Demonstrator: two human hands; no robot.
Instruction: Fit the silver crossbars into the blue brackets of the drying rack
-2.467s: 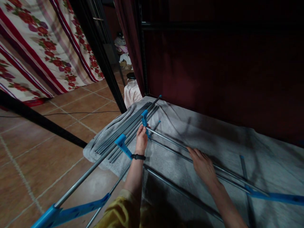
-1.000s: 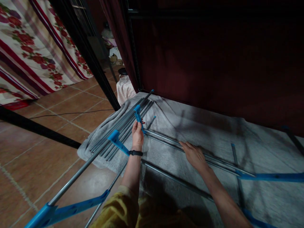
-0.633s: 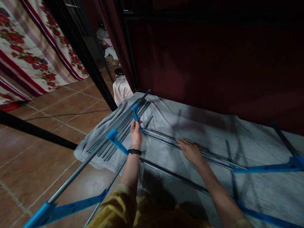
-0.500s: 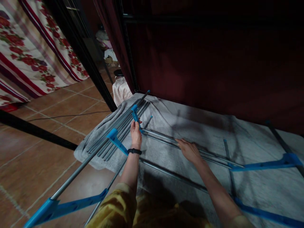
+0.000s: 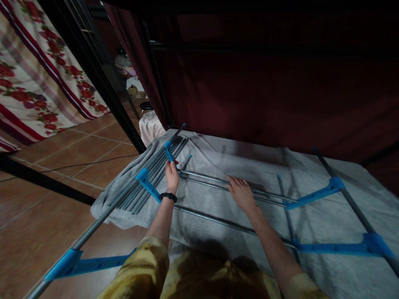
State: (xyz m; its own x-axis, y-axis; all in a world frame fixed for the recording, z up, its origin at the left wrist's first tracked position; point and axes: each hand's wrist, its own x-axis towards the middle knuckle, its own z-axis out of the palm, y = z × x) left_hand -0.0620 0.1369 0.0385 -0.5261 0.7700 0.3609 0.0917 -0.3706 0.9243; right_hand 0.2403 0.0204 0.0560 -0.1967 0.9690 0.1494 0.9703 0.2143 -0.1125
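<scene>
My left hand (image 5: 171,175), with a black band at the wrist, is closed around a blue plastic bracket (image 5: 168,151) on the left side of a metal-tube frame. Two thin metal rods (image 5: 205,183) run from this bracket to a blue bracket (image 5: 314,195) on the right. Across these rods lies my right hand (image 5: 242,193), its fingers over the upper rod and its thumb on the near side. A thicker tube (image 5: 215,218) crosses closer to me, below both hands. Another blue bracket (image 5: 146,182) stands just left of my left wrist.
Several loose grey tubes (image 5: 140,195) lie side by side on the grey blanket (image 5: 212,149) at the left. Black posts (image 5: 102,91) rise beside the bed, and a dark red curtain (image 5: 249,95) hangs behind. Tiled floor (image 5: 40,224) with a cable lies left.
The view has shifted, bringing more of the right brackets and tube into sight. My right hand's fingers now lie further over the rods. My left hand stays on the same bracket.
</scene>
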